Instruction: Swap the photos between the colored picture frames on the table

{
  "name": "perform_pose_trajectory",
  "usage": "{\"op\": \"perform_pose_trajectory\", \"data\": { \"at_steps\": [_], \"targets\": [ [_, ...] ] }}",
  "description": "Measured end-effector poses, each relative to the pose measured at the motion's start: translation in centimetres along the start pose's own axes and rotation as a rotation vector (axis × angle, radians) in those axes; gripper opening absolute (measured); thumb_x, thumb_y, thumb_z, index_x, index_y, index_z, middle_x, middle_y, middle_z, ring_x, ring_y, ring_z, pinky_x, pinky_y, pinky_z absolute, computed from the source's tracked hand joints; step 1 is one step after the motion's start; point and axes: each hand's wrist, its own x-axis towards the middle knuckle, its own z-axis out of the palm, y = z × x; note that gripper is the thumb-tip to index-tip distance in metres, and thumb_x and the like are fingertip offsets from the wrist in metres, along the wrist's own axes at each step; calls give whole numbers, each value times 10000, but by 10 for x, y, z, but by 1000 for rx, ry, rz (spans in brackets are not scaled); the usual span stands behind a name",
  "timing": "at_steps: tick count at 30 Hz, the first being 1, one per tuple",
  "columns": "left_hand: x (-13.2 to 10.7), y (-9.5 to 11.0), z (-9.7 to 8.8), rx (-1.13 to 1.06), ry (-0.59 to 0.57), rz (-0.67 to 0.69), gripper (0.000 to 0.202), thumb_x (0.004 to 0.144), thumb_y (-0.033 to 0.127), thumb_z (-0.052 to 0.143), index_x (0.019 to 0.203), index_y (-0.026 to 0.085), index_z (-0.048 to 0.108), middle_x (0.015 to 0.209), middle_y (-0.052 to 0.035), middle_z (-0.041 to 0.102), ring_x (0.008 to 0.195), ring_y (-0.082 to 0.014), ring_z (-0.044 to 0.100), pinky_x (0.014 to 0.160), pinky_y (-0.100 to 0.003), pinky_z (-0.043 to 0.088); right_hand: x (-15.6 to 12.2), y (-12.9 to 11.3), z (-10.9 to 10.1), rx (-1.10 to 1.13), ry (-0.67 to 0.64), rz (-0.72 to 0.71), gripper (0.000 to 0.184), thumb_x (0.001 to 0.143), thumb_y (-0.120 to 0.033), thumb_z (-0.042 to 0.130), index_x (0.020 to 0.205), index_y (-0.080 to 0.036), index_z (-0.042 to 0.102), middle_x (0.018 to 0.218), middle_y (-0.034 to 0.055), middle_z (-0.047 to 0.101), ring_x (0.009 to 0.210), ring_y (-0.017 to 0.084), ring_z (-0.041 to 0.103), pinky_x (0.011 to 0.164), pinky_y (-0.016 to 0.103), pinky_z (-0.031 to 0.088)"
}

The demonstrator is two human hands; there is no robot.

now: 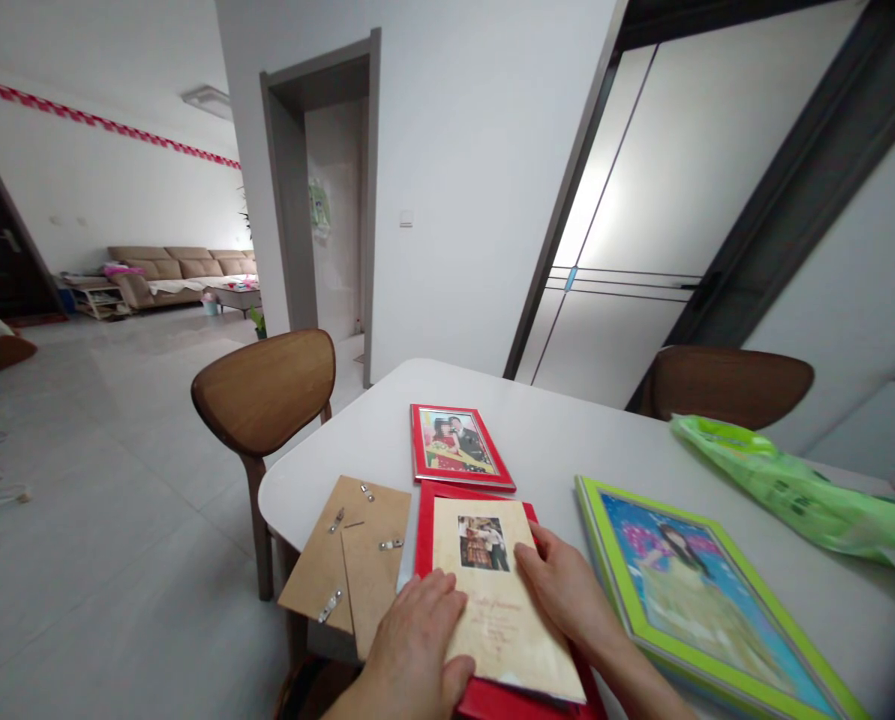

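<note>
A red picture frame (426, 520) lies on the white table (567, 440) near its front edge, with a cream paper insert (484, 590) resting in it; the insert bears a small photo and some writing. My left hand (417, 645) lies on the insert's lower left corner, fingers curled over its edge. My right hand (563, 590) rests on the insert's right edge, fingers bent and pressing on it. A brown cardboard backing board (349, 560) with metal clips lies just left of the frame, overhanging the table edge.
A smaller red framed photo (458, 445) lies behind, a large green-framed picture (702, 600) to the right, a green plastic bag (792, 490) beyond it. Wooden chairs stand at the left (267, 395) and far side (724, 385). Open tiled floor lies left.
</note>
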Motion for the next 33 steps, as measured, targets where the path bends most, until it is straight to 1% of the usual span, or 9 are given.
{"op": "perform_pose_trajectory", "data": {
  "at_steps": [6,10,15,18,21,24,28,30,33],
  "targets": [
    [3,-4,9,46,24,31,431,720,238,500,1142,153,479,1263,-81,419,1175,-225,341,1008,-393,228,-3,0,-1,-572,47,-37,288,754,-310,333,872,-170,556,831,104,618,733,210,581,618,285,383],
    [6,0,11,63,19,28,419,733,258,487,1139,151,485,1251,-83,435,1172,-227,344,1011,-389,217,-4,1,5,-710,62,-29,264,749,-319,359,894,-177,528,843,92,590,716,211,577,575,284,362],
    [-8,-9,-8,25,-36,39,558,681,201,510,1221,144,384,1317,-91,330,1207,-219,283,1008,-382,218,-2,8,0,-707,92,-27,340,747,-301,381,1049,-169,467,858,85,578,737,201,567,588,278,361],
    [-26,-36,-31,27,3,2,672,618,213,562,1249,191,333,1351,-81,259,1233,-227,218,1003,-410,203,-5,3,-2,-660,99,-64,368,762,-304,370,1091,-168,467,906,95,565,766,204,556,611,285,368],
    [-41,-69,-48,142,53,-172,714,544,173,592,1224,172,375,1348,-120,250,1234,-270,198,993,-461,176,-18,-20,12,-509,43,-241,341,781,-303,366,1044,-152,523,963,109,556,861,200,523,708,285,367],
    [-46,-94,-49,221,124,-276,697,527,106,560,1205,122,398,1332,-147,279,1226,-272,221,989,-439,210,-37,-52,43,-398,-92,-423,294,768,-309,416,996,-191,558,919,82,577,871,202,496,776,312,336],
    [-45,-110,-37,237,266,-250,607,552,39,489,1152,119,447,1293,-120,365,1191,-228,317,975,-361,290,-55,-83,85,-402,-111,-516,415,623,-445,573,976,-229,541,913,62,558,875,238,454,787,381,308],
    [-44,-112,-35,236,336,-236,574,561,38,494,1126,142,468,1266,-104,408,1151,-229,381,955,-361,329,-58,-89,96,-394,-111,-504,472,553,-431,629,970,-229,535,921,64,541,869,247,445,773,391,317],
    [-42,-107,-37,217,434,-191,539,576,61,523,1106,144,481,1232,-111,448,1112,-246,429,935,-373,360,-59,-89,93,-302,-98,-481,465,582,-311,612,1029,-231,510,966,71,514,878,229,446,776,376,339]
  ]
}}
